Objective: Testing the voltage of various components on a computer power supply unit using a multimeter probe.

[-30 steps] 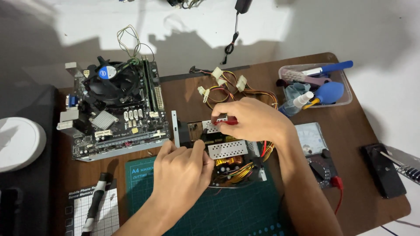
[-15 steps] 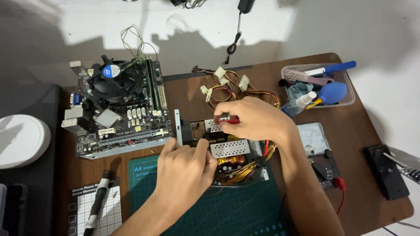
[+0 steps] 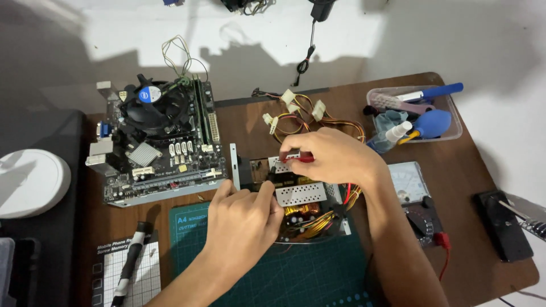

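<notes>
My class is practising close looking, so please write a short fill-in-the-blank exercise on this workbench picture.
1. The right hand holds a slim tool with a ____ handle over the opened power supply.
2. The left hand rests on the power supply's ____ side.
3. The motherboard lies to the ____ of the power supply.
4. The clear plastic tray holds a ____ rubber air blower.

Missing words: red; near; left; blue
</notes>
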